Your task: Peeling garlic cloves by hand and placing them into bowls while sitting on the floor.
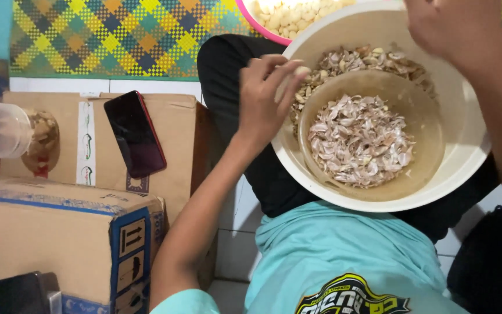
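Two bowls sit nested on the person's lap, and the big cream bowl (466, 157) is the landmark for everything else. Inside it, toward the near side, rests a smaller tan bowl (422, 125) heaped with papery garlic skins (358, 139); behind that, against the far wall of the big bowl, lies a band of garlic cloves (355, 61). The left hand (265, 96) hangs over the big bowl's left rim, fingers drawn narrow and pinched on one pale clove (302, 71). The right hand (457, 26) is above the far right rim, cut off by the frame edge — whether it is closed or holding anything I cannot tell. Beyond the far rim a pink bowl (257, 26) holds peeled cloves. The risks look small but real: the big bowl is balanced on the legs only, so a push on one rim could tip it and spill skins onto the tiles; the skins are light and piled high, so a brush of the wrist could scatter them; and the pinched clove could slip and drop among the skins. Left of the big bowl, a dark phone (133, 134) lies on a cardboard box (175, 116) — an elbow swing could knock it off.
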